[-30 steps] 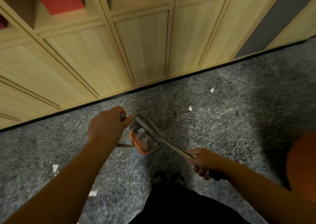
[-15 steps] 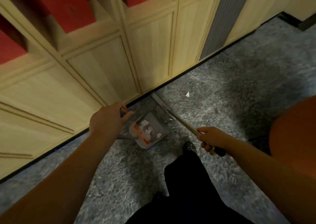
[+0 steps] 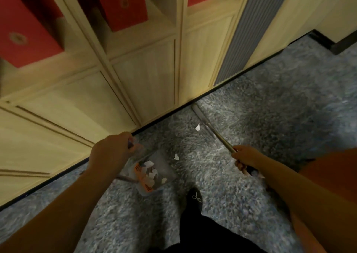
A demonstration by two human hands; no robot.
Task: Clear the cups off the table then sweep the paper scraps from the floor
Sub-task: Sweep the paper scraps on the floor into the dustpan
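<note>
My left hand (image 3: 112,152) grips the top of the dustpan handle. The grey dustpan (image 3: 152,173) with an orange comb edge sits low over the carpet and holds several white paper scraps. My right hand (image 3: 244,159) grips the metal broom handle (image 3: 218,135), which slants up-left to the broom head (image 3: 197,109) by the cabinet base. One white paper scrap (image 3: 197,127) lies on the carpet just left of the broom handle. A second scrap (image 3: 176,157) lies between the dustpan and the broom.
Light wooden cabinets (image 3: 135,78) with red boxes (image 3: 123,3) on open shelves line the far side, with a black skirting at the floor. A grey ribbed panel (image 3: 249,30) stands to the right. My black shoe (image 3: 196,196) is just below the dustpan on grey carpet (image 3: 270,107).
The view has swung to the right along the cabinets. The broom head has moved from over the dustpan out to the skirting on the right. The dustpan has followed towards the two scraps.
</note>
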